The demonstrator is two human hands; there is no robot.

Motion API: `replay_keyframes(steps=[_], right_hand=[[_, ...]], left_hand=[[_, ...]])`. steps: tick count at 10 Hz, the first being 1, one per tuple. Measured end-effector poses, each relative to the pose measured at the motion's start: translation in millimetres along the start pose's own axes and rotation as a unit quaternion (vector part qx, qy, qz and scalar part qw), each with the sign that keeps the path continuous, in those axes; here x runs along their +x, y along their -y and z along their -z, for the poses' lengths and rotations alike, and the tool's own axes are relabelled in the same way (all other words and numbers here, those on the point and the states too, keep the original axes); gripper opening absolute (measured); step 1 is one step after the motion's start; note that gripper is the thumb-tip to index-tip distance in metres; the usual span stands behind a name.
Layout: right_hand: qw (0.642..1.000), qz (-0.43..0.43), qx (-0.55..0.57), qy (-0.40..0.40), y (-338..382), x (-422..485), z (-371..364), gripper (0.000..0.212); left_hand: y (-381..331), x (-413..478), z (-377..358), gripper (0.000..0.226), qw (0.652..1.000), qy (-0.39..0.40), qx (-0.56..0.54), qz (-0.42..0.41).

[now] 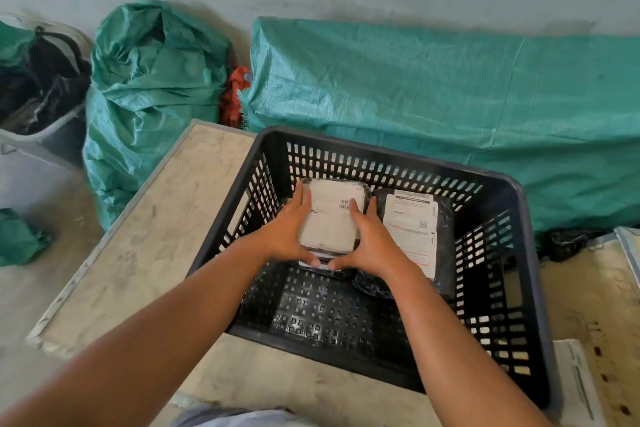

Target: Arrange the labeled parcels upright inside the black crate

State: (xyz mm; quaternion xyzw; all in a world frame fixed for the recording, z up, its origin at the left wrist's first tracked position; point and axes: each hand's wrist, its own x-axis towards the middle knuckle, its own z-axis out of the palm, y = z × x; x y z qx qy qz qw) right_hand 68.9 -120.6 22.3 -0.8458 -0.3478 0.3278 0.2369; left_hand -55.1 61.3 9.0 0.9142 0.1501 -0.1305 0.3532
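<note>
A black slotted crate (530,288) stands on a pale board. Inside it, against the far wall, two black-wrapped parcels with white shipping labels lean nearly upright. I grip the left parcel (330,218) from both sides: my left hand (287,230) is on its left edge and my right hand (372,243) on its right edge, thumbs meeting under its lower edge. The right parcel (412,232) rests beside it, touching my right hand. The near half of the crate floor (322,315) holds nothing.
Green woven sacks lie behind the crate: a stuffed one (145,97) at the left, a long flat one (433,97) along the wall. A grey bin (38,135) with dark items stands far left. The pale board (166,225) extends left of the crate.
</note>
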Motion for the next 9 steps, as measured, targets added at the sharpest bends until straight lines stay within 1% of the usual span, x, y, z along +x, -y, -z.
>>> replay_keyframes(steps=[1, 2, 4, 6, 7, 8, 9], right_hand=[[0.999, 0.002, -0.021, -0.028, 1, 6, -6, 0.135], [0.998, 0.012, -0.018, -0.051, -1, 7, -8, 0.129], [0.998, 0.021, -0.014, -0.058, -3, 6, -11, 0.126], [0.998, 0.013, 0.002, -0.065, 2, -2, -8, 0.125], [0.997, 0.013, 0.035, -0.064, 4, -16, 2, 0.112], [0.987, 0.013, 0.126, -0.099, 1, -32, 15, 0.078], [0.969, 0.030, 0.184, -0.160, 4, -48, 35, 0.047]], left_hand=[[4, 5, 0, 0.153, 0.999, -0.030, 0.020, -0.010], [6, 9, -2, 0.150, 0.999, -0.048, 0.014, -0.008], [11, 9, -6, 0.138, 0.998, -0.065, 0.011, 0.008], [-1, -2, -1, 0.136, 0.996, -0.075, 0.041, 0.010], [-10, -12, 9, 0.134, 0.996, -0.056, 0.073, 0.012], [-19, -27, 22, 0.121, 0.995, -0.049, 0.085, 0.010], [-27, -46, 26, 0.100, 0.996, -0.085, 0.027, 0.018]])
